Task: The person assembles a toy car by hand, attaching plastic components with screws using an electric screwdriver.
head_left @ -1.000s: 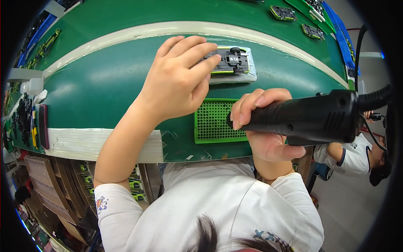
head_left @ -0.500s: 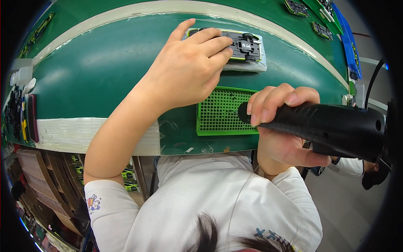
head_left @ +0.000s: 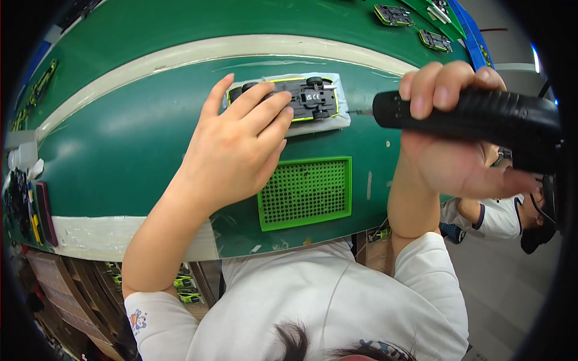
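A toy car (head_left: pixel 310 99) lies upside down on a pale, cloth-like pad (head_left: pixel 341 114), its black underside and wheels facing up and a lime-green edge showing. My left hand (head_left: pixel 232 141) lies over the car's left part with its fingers spread; its thumb is partly hidden. To the right of the pad, my right hand (head_left: pixel 448 120) is wrapped round a black electric screwdriver (head_left: pixel 481 117). The screwdriver's thin bit (head_left: pixel 361 112) points left toward the car, its tip close to the pad's right edge. Nearer to me sits a green perforated tray (head_left: pixel 306 225) with small dark bits in it.
Upturned toy cars (head_left: pixel 394 15) lie at the far right by a blue-edged bin (head_left: pixel 472 36). A white strip (head_left: pixel 198 53) crosses the green table behind the pad. At the left are a dark red case (head_left: pixel 45 213) and pens. Another person (head_left: pixel 497 219) is at the right.
My right hand has lifted the screwdriver away from the green tray, up and outward to the car's right side. My left hand stays on the car; the whole view has shifted.
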The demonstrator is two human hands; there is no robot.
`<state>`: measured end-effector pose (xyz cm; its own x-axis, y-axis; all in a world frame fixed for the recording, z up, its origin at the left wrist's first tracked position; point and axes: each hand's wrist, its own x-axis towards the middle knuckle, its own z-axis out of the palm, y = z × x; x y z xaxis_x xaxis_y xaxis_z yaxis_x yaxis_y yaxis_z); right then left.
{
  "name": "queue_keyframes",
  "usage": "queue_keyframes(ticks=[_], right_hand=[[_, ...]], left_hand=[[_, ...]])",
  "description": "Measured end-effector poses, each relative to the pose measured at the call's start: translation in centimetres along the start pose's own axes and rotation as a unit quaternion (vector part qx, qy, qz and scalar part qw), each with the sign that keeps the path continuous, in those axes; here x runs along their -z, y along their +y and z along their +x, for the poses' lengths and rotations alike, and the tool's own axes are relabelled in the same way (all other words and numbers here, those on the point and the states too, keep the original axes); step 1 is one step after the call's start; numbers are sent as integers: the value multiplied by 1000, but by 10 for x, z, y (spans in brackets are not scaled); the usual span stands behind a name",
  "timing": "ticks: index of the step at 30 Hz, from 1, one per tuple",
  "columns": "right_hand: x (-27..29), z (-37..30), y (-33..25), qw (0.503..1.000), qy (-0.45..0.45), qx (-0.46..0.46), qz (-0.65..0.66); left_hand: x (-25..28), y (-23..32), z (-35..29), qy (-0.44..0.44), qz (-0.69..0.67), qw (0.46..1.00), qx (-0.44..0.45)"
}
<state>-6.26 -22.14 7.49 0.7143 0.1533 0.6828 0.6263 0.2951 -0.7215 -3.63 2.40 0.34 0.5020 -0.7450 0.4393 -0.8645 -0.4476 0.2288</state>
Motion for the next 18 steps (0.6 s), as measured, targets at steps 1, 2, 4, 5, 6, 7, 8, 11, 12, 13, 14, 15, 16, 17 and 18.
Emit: queue_keyframes(ticks=[1, 2, 4, 5, 6, 7, 8, 11, 12, 13, 14, 15, 16, 17, 18], right_hand=[[7, 3, 7, 1000, -5, 4, 3], [14, 4, 13, 1000, -11, 7, 6], [26, 9, 19, 1000, -26, -1, 1], [32, 10, 21, 999, -43, -7, -2], [37, 10, 24, 998, -60, -14, -2], [42, 10, 28, 997, -77, -21, -2], [44, 9, 30, 995, -94, -28, -3], [39, 9, 32, 996, -81, -41, -7], [35, 7, 33, 996, -80, -42, -7], [30, 5, 33, 998, -28, -65, -4], [27, 5, 34, 996, 23, -87, -2], [25, 4, 36, 996, 24, -87, -3], [23, 5, 39, 998, -4, -65, -12], [23, 5, 40, 998, -32, -43, -21], [24, 6, 40, 998, -33, -44, -20]], left_hand=[[1, 0, 0, -10, 3, 1000, 3], [1, 0, 0, -20, 6, 1000, 6], [2, 0, 3, -22, -1, 1000, 6], [2, 0, 4, -21, -5, 1000, 5], [1, -1, 4, -23, -7, 1000, 6], [1, -2, 3, -26, -8, 1000, 7], [1, -2, 3, -28, -10, 999, 11], [3, -2, 4, -33, -13, 999, 16], [3, -2, 4, -35, -11, 999, 18], [3, -2, 4, -36, -12, 999, 18], [3, -2, 4, -34, -12, 999, 20], [3, -2, 4, -32, -12, 999, 20], [2, -2, 5, -31, -13, 999, 20], [2, -1, 5, -34, -15, 999, 19], [3, -1, 5, -36, -16, 999, 19]])
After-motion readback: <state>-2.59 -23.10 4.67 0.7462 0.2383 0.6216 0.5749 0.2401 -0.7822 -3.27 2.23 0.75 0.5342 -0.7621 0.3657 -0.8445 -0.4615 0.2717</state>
